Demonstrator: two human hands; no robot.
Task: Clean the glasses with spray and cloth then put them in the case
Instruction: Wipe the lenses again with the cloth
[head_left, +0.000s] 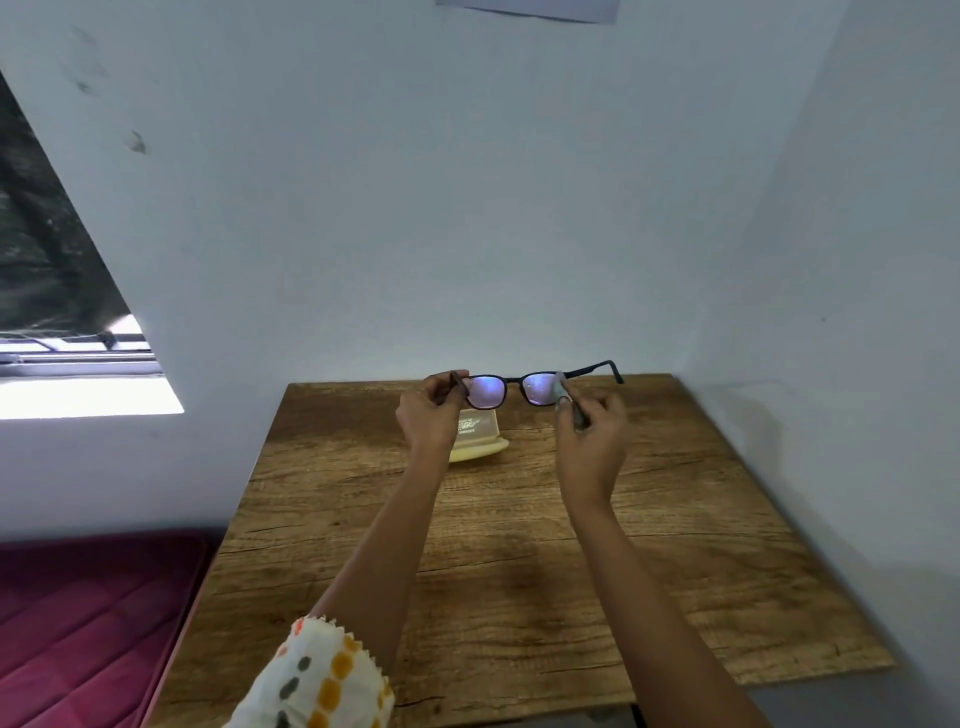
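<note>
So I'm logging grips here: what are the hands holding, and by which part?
The left hand pinches the dark-framed glasses by the frame corner on that side. The right hand pinches a small grey cloth against the other lens.

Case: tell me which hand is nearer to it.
Left. The left hand, holding the glasses, overlaps the left edge of the case; the right hand, with the cloth, is off to its right.
</note>
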